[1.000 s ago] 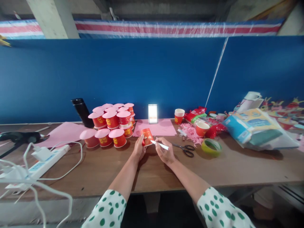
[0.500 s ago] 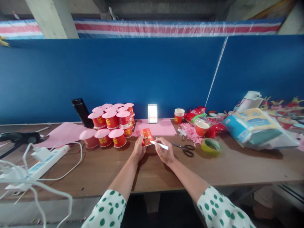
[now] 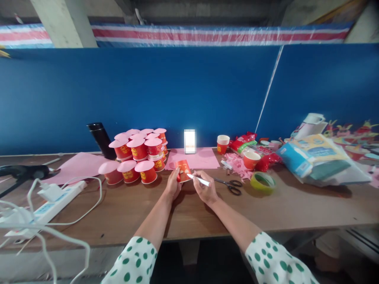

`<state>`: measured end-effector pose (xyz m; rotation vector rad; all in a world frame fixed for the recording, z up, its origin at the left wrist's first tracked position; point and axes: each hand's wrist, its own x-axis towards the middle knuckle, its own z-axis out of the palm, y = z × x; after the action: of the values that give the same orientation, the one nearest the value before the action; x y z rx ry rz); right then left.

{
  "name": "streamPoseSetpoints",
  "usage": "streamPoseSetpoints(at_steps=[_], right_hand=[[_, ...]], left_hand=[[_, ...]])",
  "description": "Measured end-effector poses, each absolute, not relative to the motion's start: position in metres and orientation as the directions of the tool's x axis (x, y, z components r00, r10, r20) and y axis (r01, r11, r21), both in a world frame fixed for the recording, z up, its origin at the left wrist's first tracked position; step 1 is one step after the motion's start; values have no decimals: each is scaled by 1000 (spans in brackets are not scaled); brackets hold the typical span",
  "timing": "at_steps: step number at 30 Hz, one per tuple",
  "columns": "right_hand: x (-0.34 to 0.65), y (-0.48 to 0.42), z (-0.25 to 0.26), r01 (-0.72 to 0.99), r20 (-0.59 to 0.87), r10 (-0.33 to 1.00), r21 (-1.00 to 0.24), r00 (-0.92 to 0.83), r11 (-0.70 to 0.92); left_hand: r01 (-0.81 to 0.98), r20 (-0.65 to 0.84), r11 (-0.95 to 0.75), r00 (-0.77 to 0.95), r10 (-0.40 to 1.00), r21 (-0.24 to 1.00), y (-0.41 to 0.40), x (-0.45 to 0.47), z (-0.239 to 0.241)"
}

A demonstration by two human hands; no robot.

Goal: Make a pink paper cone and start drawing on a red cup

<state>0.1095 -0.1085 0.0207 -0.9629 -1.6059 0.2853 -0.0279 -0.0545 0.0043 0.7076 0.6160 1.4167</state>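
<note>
My left hand (image 3: 173, 186) is closed round a red paper cup (image 3: 183, 170), holding it upside down just above the brown table (image 3: 124, 209). A white pen (image 3: 199, 180) is gripped in my right hand (image 3: 205, 188), its tip touching the cup near the rim. Just left of my hands stands a stack of several upturned red cups with pink paper discs (image 3: 139, 156) on top. A pink sheet (image 3: 201, 158) lies right behind the held cup.
Black scissors (image 3: 231, 185) and a green tape roll (image 3: 263, 182) lie to the right, with red cups (image 3: 222, 144), pink scraps and bags beyond. A white power strip (image 3: 47, 205) with cables, a black flask (image 3: 100, 140) and another pink sheet (image 3: 78, 165) sit left. A blue wall backs the table.
</note>
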Motion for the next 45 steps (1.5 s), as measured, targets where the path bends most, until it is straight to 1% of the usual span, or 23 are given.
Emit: streamPoseSetpoints(at_steps=[4, 8, 18, 21, 32, 39, 43, 45], right_hand=[[109, -109, 20, 425, 686, 727, -661, 9, 618], [109, -108, 19, 435, 696, 718, -654, 24, 620], [109, -109, 22, 421, 702, 712, -646, -1, 637], [110, -109, 21, 434, 703, 711, -649, 27, 625], [110, -110, 22, 424, 686, 727, -668, 34, 611], [111, -110, 20, 415, 664, 747, -688, 29, 596], [110, -110, 20, 393, 664, 748, -688, 1, 610], [110, -110, 20, 387, 669, 744, -688, 8, 614]], left_hand=[[-657, 48, 9, 69, 996, 754, -55, -28, 5], [-656, 27, 19, 61, 998, 754, -55, -28, 6], [-639, 36, 23, 79, 996, 769, -53, -29, 2], [-640, 36, 22, 78, 996, 768, -53, -29, 2], [-652, -15, 62, 77, 997, 755, -55, -29, 6], [-665, -50, 68, 46, 998, 744, -55, -28, 7], [-666, -14, 30, 29, 999, 745, -55, -28, 6], [-651, -11, 40, 48, 999, 758, -56, -29, 7]])
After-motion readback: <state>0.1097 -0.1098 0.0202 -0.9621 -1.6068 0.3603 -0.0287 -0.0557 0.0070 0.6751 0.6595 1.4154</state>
